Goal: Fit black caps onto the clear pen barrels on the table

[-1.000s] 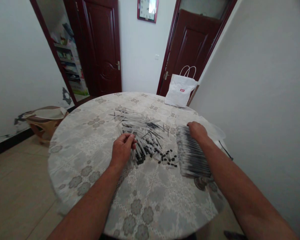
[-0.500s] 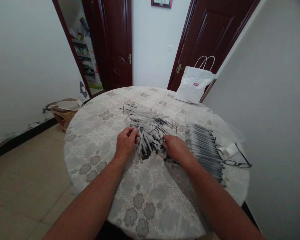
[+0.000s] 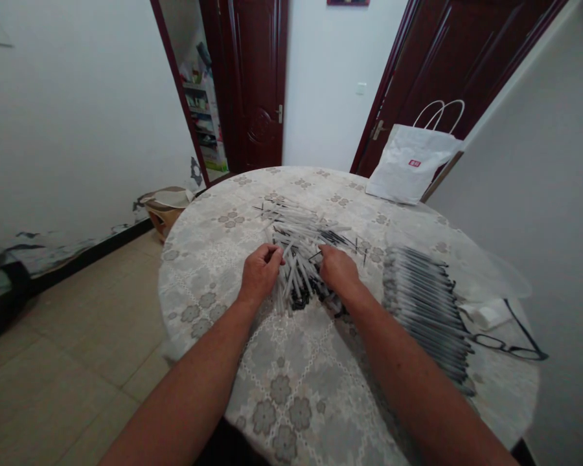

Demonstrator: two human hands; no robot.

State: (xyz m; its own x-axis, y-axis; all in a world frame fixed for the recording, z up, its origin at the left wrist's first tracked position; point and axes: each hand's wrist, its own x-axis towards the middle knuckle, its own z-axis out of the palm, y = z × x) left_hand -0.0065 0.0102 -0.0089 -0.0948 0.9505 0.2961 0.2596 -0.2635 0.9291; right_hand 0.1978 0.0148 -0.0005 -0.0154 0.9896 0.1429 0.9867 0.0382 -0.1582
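A loose heap of clear pen barrels, thin refills and small black caps (image 3: pixel 304 249) lies in the middle of a round table (image 3: pixel 291 395) covered with a floral cloth. My left hand (image 3: pixel 260 275) rests at the heap's left edge, fingers curled round a clear pen barrel. My right hand (image 3: pixel 339 270) is over the heap's right side, fingers pinched together on a small part I cannot make out. A neat row of assembled pens (image 3: pixel 430 307) lies to the right of my right hand.
A white paper bag (image 3: pixel 411 168) stands at the table's far edge. Black-rimmed glasses (image 3: pixel 508 340) and clear plastic lie near the right edge by the wall. Dark red doors stand behind. A low basket (image 3: pixel 168 207) sits on the tiled floor at left.
My right hand left the row of pens and came left onto the heap, close to my left hand. The view swung left and down; my left hand stayed on the heap.
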